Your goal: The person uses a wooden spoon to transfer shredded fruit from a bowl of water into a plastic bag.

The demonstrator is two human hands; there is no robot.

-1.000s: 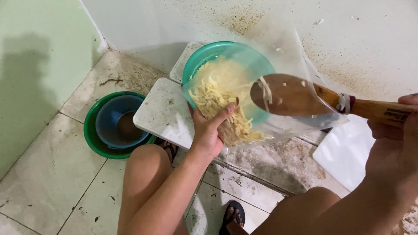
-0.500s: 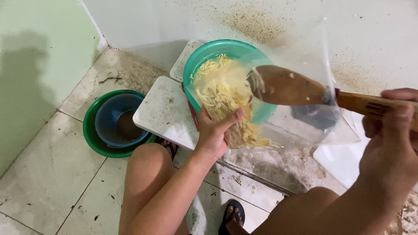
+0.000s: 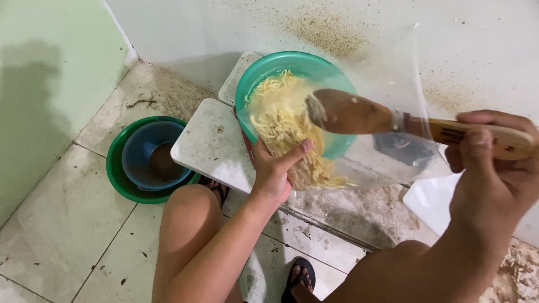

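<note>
While the scene is viewed from above, a clear plastic bag [image 3: 359, 151] is seen held open over a teal bowl [image 3: 281, 70]. The bag's lower left edge is gripped by the left hand [image 3: 275, 171], whose fingers are closed around the plastic and the pale yellow noodles [image 3: 281, 126] inside it. Most of the noodles are gathered in the left part of the bag, with some strands visible in the bowl behind.

A wooden spoon [image 3: 359, 112] is grasped by the right hand [image 3: 494, 168], the fingers being clenched around the handle at the far right. The spoon's broad brown head is pushed inside the bag, just beside the noodles, and a few bits are stuck to it. Whether the head touches the noodle mass cannot be told.

The teal bowl is set on a white slab [image 3: 210, 143], speckled with dirt, which is raised slightly above the tiled floor [image 3: 62, 224]. To the left of the slab, on the floor, a blue bowl [image 3: 149, 154] is nested inside a green basin [image 3: 120, 179]. Bare knees are seen at the bottom, and a black sandal [image 3: 297, 275] is worn on a foot between them. A white wall [image 3: 224, 28], spattered with brown specks, is seen behind the bowl.
</note>
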